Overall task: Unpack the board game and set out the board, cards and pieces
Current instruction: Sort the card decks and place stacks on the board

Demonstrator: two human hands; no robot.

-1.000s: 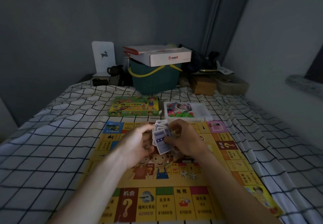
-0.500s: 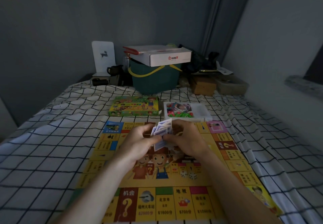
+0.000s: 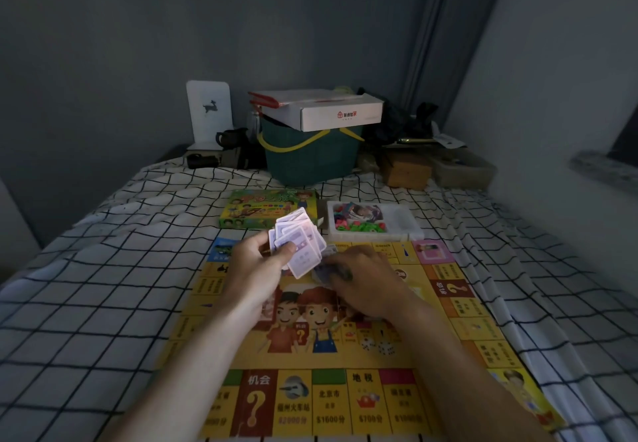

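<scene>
1. The left hand (image 3: 257, 267) is pinching a loose fan of pale purple paper cards (image 3: 299, 241), likely for sorting.
2. The right hand (image 3: 367, 281), just beside, is gripping more cards against the yellow printed game board (image 3: 483, 324) beneath both hands.
3. The white plastic tray of pieces (image 3: 404, 224) is waiting beyond them.

Game board (image 3: 459, 307): yellow, flat on checked bedsheet (image 3: 103, 303). Left hand (image 3: 257, 269): grips fanned cards (image 3: 299, 243), raised above board. Right hand (image 3: 366, 282): curled over a few darker cards, low over board. Behind: green game box (image 3: 248, 213), white tray (image 3: 404, 220) of coloured pieces.
</scene>
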